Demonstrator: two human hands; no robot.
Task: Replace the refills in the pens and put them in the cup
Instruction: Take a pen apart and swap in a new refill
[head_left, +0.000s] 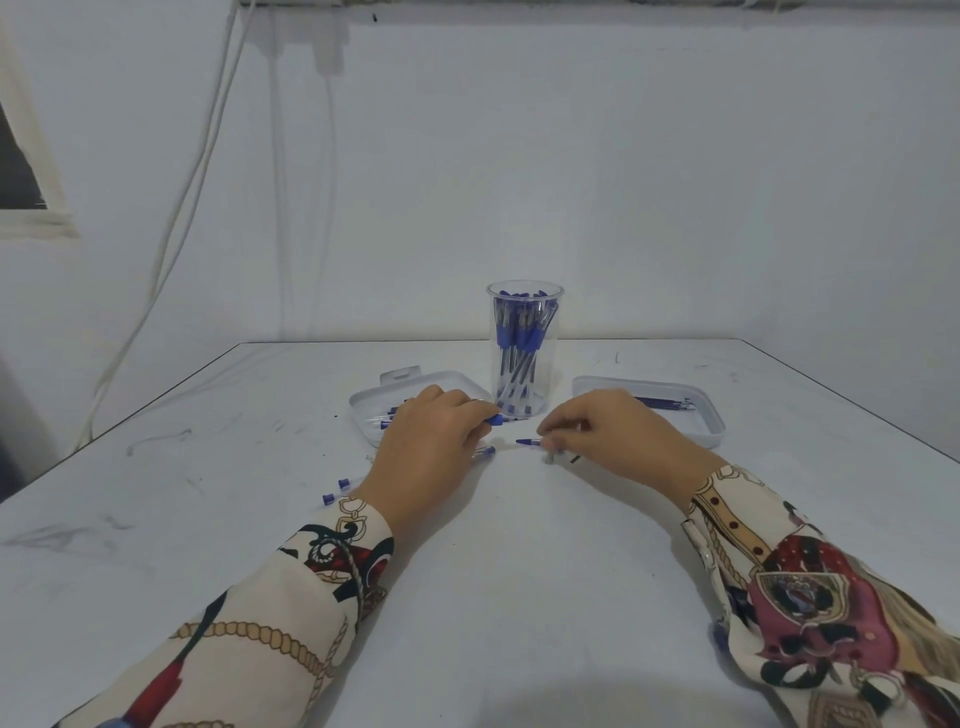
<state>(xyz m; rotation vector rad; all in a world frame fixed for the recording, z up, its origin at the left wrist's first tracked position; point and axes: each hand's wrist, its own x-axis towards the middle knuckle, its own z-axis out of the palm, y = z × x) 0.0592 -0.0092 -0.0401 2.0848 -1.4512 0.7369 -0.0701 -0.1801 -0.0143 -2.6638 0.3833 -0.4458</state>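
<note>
A clear plastic cup (524, 384) stands at the table's middle back, holding several blue pens. My left hand (434, 447) grips a pen barrel whose blue end (494, 419) pokes out past my fingers. A second pen piece (483, 451) lies under that hand. My right hand (608, 436) pinches a refill, its blue tip (527, 442) pointing left toward the left hand. The two hands are a short gap apart, just in front of the cup.
A white tray (363, 405) with several pens lies left of the cup, partly behind my left hand. Another white tray (711, 421) with blue refills lies to the right. Two small blue caps (335, 492) lie near my left wrist.
</note>
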